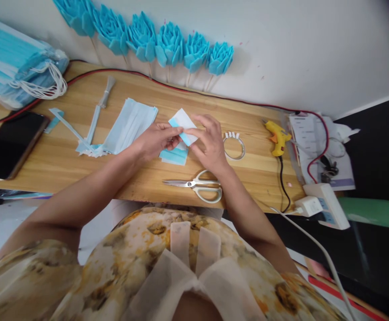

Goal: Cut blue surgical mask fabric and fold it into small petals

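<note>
The left hand's (161,139) grip pinches a small sheet (183,118) just above the worktop (254,180), thumb on top; the right hand's (212,141) grip seems to pinch it too, probably steadying it, though thumb contact is unclear. Scissors (189,183) lie nearby, presumably for easy reach. The sheet looks thin, white with a blue band.
</note>
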Motion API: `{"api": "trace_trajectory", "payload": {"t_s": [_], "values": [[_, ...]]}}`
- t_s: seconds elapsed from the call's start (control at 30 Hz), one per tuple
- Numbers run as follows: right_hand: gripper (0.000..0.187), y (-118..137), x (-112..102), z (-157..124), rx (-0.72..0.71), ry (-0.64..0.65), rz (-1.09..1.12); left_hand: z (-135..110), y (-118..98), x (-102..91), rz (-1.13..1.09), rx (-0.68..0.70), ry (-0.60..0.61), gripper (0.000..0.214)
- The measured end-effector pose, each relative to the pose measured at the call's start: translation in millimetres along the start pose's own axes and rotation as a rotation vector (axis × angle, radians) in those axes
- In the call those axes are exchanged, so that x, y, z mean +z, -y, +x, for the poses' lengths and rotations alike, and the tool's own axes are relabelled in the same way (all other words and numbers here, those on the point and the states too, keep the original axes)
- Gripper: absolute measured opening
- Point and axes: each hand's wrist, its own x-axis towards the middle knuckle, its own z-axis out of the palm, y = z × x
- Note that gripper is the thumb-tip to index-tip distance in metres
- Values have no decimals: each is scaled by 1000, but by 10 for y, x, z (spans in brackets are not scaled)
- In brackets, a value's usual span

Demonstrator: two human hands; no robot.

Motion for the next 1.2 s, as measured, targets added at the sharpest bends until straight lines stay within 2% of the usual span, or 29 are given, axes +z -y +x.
{"api": "trace_trajectory", "payload": {"t_s": [0.07, 0.13, 0.27, 0.47, 0.83, 0.97, 1.07, 1.2], "values": [[13, 6, 23, -6, 35, 15, 46, -6, 2, 9, 87, 26, -23, 41], [7, 11, 30, -13, 71, 16, 66, -17, -10, 18, 201, 65, -57, 41], [15, 20, 24, -21, 108, -38, 91, -35, -39, 23, 348, 123, -92, 41], [15, 55, 31, -25, 151, -102, 127, -19, 0, 1, 364, 138, -62, 39], [13, 81, 93, -27, 320, -154, 369, -17, 8, 4, 392, 156, -33, 35], [17, 85, 110, -34, 403, -161, 342, -16, 18, -12, 408, 172, -3, 40], [22, 51, 143, -46, 415, -198, 409, -25, 11, -10, 436, 186, -2, 44], [47, 3, 161, -50, 417, -194, 482, -35, -7, 7, 471, 196, -4, 47]]}}
